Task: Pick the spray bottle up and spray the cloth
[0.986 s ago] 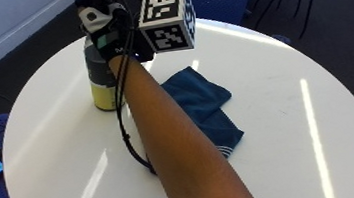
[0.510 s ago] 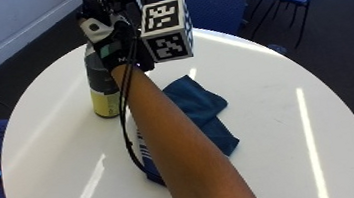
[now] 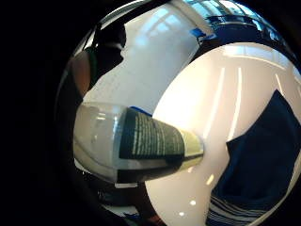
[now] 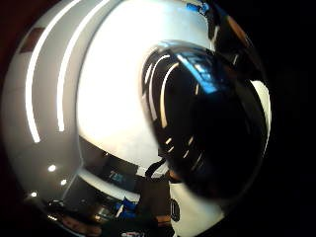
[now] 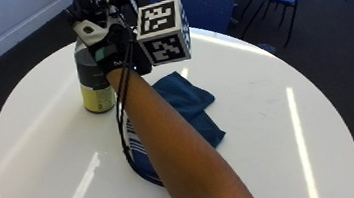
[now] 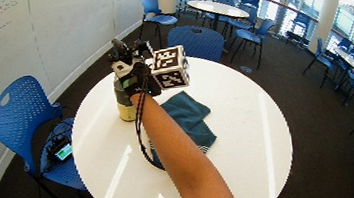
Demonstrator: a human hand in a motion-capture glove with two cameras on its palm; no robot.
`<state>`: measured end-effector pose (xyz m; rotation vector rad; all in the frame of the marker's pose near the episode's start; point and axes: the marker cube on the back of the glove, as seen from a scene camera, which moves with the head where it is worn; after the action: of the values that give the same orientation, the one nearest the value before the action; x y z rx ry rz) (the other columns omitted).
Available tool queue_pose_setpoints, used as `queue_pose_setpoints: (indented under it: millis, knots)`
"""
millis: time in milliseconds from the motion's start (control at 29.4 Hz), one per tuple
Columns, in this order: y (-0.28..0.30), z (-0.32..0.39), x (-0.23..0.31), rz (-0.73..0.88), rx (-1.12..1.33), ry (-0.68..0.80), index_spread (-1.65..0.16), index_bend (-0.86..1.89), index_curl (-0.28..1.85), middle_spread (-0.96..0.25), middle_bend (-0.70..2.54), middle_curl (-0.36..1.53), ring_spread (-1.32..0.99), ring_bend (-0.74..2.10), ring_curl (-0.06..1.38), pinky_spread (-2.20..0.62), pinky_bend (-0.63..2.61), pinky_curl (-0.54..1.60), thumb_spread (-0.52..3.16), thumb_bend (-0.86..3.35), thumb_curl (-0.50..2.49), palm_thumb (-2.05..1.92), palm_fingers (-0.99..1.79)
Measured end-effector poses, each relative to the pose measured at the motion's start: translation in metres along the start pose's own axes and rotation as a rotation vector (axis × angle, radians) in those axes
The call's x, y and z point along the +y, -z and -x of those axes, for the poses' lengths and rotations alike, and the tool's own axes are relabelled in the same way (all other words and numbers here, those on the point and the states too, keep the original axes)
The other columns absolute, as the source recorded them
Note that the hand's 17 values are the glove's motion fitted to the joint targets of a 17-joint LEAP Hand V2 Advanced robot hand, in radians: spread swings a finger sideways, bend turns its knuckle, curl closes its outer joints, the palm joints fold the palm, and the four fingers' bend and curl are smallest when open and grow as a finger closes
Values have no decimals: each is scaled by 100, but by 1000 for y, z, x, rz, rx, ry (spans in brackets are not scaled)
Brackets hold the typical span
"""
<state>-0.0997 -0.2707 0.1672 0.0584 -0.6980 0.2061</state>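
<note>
Upper left of the outside view, the gloved right hand (image 5: 114, 48) curls its fingers round the spray bottle (image 5: 95, 85), standing on the worktop (image 5: 280, 117) beside the blue cloth (image 5: 187, 100). A crooked lift may tip it.

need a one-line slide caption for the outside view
Black-gloved right hand at the top of a yellow-bottomed spray bottle standing on the round white table, dark blue cloth beside it.

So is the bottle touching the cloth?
Apart. The outside view shows bare white table between the bottle and the cloth.
</note>
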Motion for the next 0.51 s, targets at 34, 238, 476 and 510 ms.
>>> queue_pose_setpoints:
  millis: [34, 238, 476, 510]
  knots:
    - [0, 1, 2, 3, -2, 3, -29, 9, 47, -16, 55, 48, -18, 52, 43, 11, 19, 29, 85, -3, 68, 66, 77]
    - [2, 10, 18, 21, -29, 42, -32, 1, 37, -14, 52, 46, -16, 51, 42, 15, 22, 31, 92, -4, 62, 63, 62]
    - [4, 39, 62, 101, -83, 132, -35, 6, 29, -10, 39, 42, -12, 50, 40, 18, 31, 33, 96, -4, 57, 61, 46]
    - [5, 44, 70, 115, -93, 144, -35, 7, 28, -9, 38, 42, -12, 49, 40, 18, 31, 34, 96, -4, 56, 61, 45]
